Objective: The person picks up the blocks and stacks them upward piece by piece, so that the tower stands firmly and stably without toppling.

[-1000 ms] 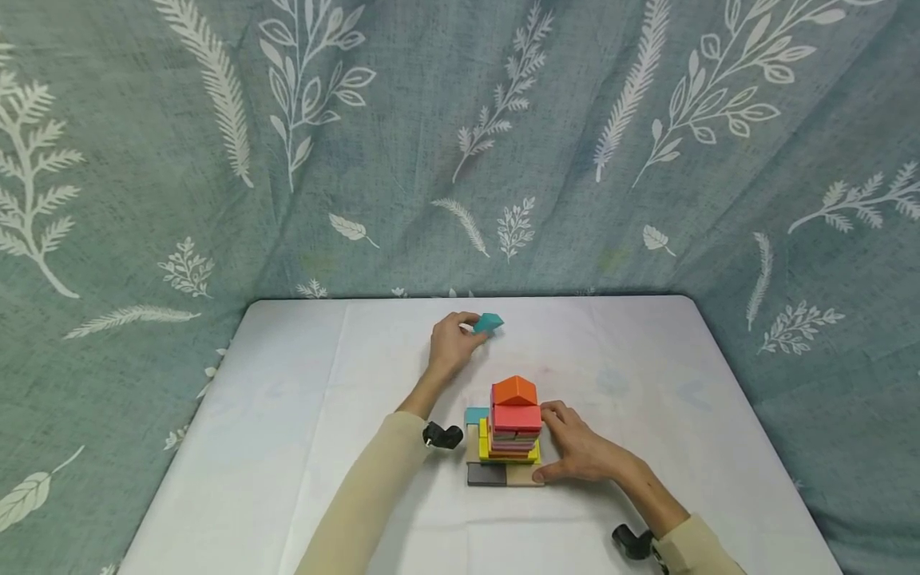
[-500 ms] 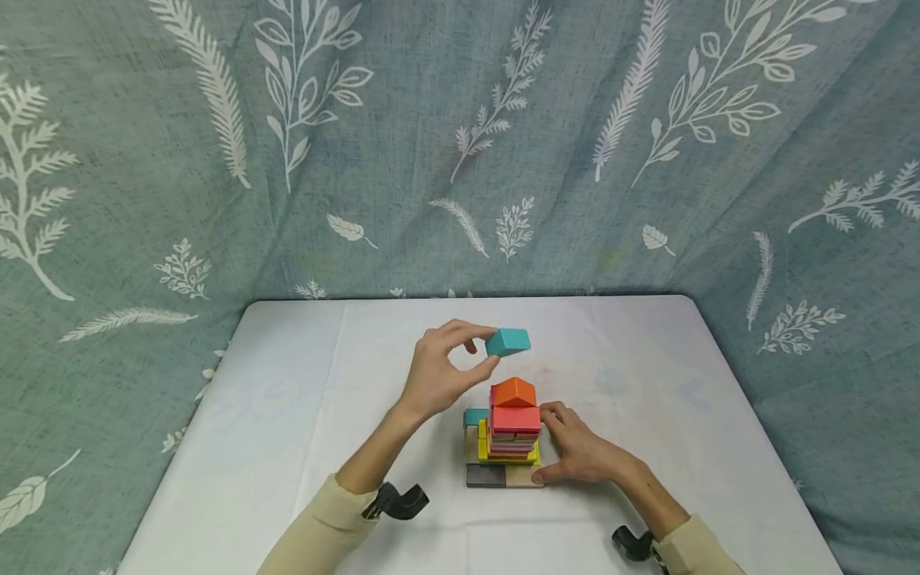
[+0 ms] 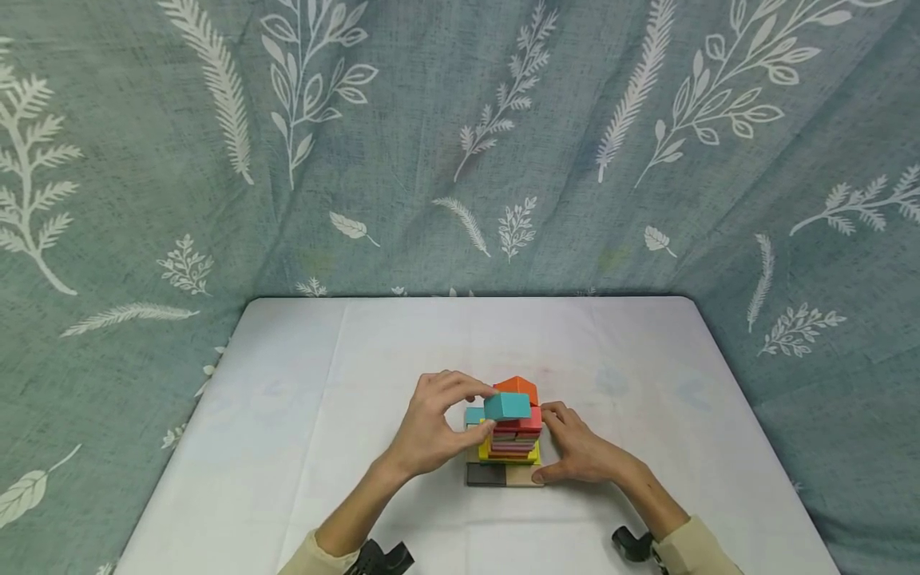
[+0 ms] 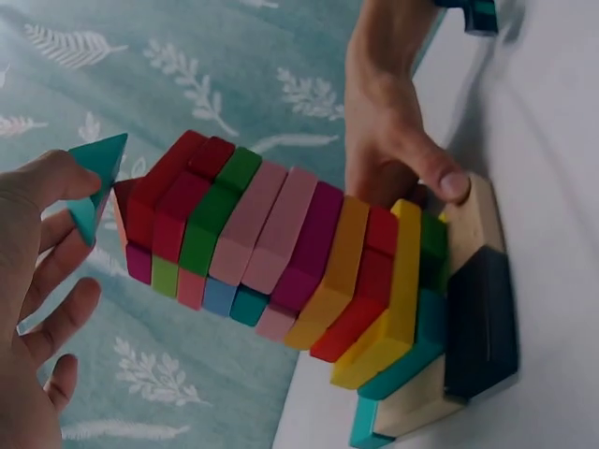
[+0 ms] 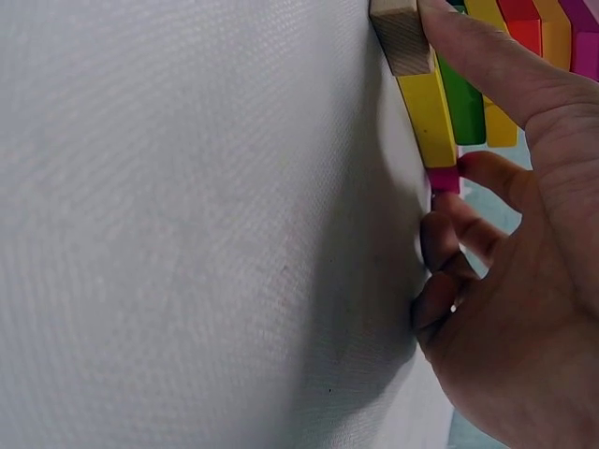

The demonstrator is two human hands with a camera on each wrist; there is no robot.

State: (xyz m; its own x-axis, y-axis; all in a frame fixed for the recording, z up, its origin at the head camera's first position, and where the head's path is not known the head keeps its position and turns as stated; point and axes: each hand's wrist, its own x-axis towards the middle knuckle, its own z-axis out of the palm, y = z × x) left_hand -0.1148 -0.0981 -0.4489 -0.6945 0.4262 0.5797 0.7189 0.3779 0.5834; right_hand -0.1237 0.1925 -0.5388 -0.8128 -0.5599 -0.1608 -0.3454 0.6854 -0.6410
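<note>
My left hand [image 3: 431, 419] pinches a teal triangular block [image 3: 507, 406] between thumb and fingers. In the left wrist view this teal block [image 4: 97, 178] is beside the top of a tall tower of coloured blocks [image 4: 253, 224]; whether they touch I cannot tell. An orange triangular block [image 3: 519, 388] tops the tower, behind the teal one in the head view. Low on the tower's right side, my right hand [image 3: 585, 451] holds the base, its thumb on a plain wooden block [image 5: 402, 37]. Its index finger touches the far end near a yellow block [image 5: 428, 122].
A dark grey block [image 3: 485, 474] forms the base's front left corner. The tower stands on a white-covered table [image 3: 287, 447]. Behind it hangs a green-blue curtain [image 3: 402, 144] with white leaves. Black wrist cameras [image 3: 632, 543] sit on both forearms.
My left hand has brought the teal block from the table's far side back toward me, to the tower's top. My right hand has stayed at the base.
</note>
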